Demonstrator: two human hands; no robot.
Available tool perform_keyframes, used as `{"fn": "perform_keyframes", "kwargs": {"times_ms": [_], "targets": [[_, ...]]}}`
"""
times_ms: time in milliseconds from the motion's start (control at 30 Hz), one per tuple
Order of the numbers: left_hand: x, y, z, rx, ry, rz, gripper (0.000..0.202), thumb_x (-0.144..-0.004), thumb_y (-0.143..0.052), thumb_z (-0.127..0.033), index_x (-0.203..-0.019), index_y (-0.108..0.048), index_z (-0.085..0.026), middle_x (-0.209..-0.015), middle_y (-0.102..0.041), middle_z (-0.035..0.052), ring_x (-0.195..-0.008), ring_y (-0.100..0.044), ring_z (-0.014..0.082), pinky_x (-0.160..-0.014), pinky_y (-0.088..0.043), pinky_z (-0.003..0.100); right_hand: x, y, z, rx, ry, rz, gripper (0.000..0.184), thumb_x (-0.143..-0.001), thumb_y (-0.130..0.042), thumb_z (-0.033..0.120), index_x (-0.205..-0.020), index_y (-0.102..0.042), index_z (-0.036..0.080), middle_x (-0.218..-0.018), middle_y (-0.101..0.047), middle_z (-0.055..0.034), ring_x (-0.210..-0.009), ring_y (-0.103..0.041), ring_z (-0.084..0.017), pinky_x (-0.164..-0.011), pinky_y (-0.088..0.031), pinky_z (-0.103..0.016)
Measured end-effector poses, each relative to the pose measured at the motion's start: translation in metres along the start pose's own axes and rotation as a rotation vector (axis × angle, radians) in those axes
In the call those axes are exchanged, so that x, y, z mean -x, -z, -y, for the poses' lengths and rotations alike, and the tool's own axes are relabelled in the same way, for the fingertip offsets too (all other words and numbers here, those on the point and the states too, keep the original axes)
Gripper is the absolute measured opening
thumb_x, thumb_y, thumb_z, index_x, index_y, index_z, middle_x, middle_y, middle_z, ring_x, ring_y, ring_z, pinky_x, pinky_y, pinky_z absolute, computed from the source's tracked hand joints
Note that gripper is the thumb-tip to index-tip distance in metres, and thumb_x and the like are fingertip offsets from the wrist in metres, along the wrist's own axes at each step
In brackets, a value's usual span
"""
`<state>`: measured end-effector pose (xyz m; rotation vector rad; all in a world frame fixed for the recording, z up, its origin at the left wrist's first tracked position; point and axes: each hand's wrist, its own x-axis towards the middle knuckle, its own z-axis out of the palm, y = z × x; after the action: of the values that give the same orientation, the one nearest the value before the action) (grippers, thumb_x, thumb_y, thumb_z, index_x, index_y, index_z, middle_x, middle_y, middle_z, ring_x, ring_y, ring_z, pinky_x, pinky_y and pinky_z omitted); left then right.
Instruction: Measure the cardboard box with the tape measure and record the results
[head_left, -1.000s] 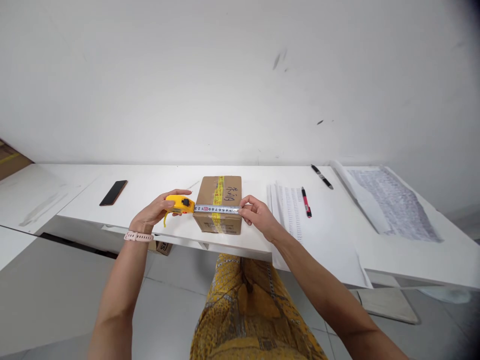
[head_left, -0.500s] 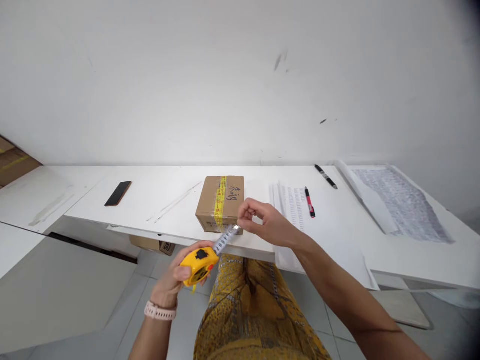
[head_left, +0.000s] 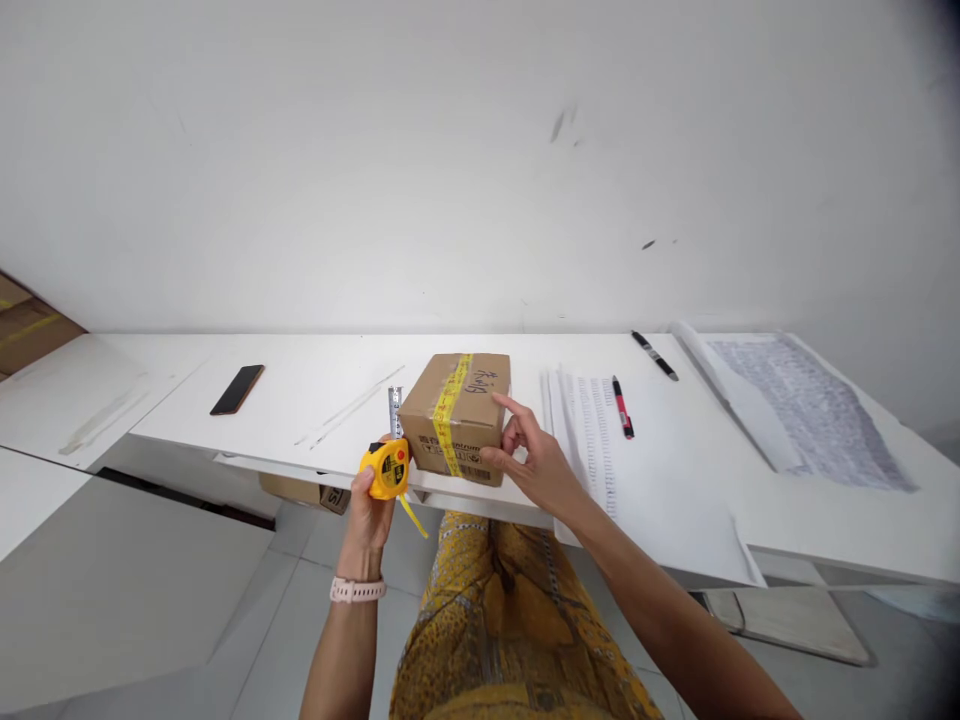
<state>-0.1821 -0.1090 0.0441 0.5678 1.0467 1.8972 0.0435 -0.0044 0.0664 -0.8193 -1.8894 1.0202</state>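
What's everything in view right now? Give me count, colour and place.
cardboard box: one, brown with a yellow tape strip, at the table's near edge, centre
tape measure: one, yellow, blade standing up beside the box's left end
phone: one, black, flat on the table, left
red pen: one, lying on the printed sheets
black pen: one, back of the table, right
printed sheets: a stack, white, right of the box
large sheets: white with grey print, far right
table: one, white, against the wall
watch: one, pink, on the left wrist
left hand: closed on the tape measure
right hand: fingers against the box's right end
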Motion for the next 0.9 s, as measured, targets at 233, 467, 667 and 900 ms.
{"fn": "perform_keyframes", "kwargs": {"times_ms": [233,467,667,900], "targets": [[0.020,-0.050,-0.034,-0.023,-0.142,0.124,0.054,-0.067,-0.073,-0.047,-0.112,-0.068,-0.018,-0.109,-0.073,0.0107,-0.117,-0.062,0.0326,-0.100,-0.047,0.041,-0.019,0.023,0.029,0.219,0.053,-0.440,0.022,-0.086,-0.059,0.043,-0.091,-0.059,0.022,-0.079,-0.057,-0.0027,-0.076,-0.055,-0.020,-0.072,-0.046,-0.037],[0.038,-0.096,-0.033,-0.040,0.065,0.336,0.058,-0.068,-0.070,-0.050,-0.112,-0.063,-0.013,-0.102,-0.073,0.0149,-0.096,-0.069,0.0355,-0.084,-0.054,0.046,-0.037,0.029,0.016,-0.008,0.281,-0.268,0.015,-0.096,-0.044,0.029,-0.103,-0.056,0.023,-0.108,-0.062,-0.0092,-0.107,-0.058,-0.023,-0.096,-0.045,-0.044],[0.032,-0.110,-0.016,-0.030,0.209,0.338,0.050,-0.073,-0.067,-0.046,-0.112,-0.061,-0.014,-0.099,-0.074,0.0131,-0.069,-0.069,0.0239,-0.073,-0.055,0.040,-0.041,0.033,0.018,0.041,0.267,-0.256,0.027,-0.098,-0.040,0.026,-0.120,-0.056,0.023,-0.111,-0.062,-0.0090,-0.105,-0.058,-0.022,-0.092,-0.047,-0.041],[0.034,-0.107,-0.011,-0.006,0.246,0.307,0.050,-0.074,-0.068,-0.046,-0.111,-0.062,-0.014,-0.099,-0.073,0.0127,-0.069,-0.068,0.0225,-0.071,-0.055,0.037,-0.046,0.037,0.018,0.187,0.414,-0.183,0.038,-0.097,-0.034,0.017,-0.117,-0.065,0.026,-0.113,-0.063,-0.0085,-0.106,-0.055,-0.024,-0.093,-0.046,-0.045]]}}
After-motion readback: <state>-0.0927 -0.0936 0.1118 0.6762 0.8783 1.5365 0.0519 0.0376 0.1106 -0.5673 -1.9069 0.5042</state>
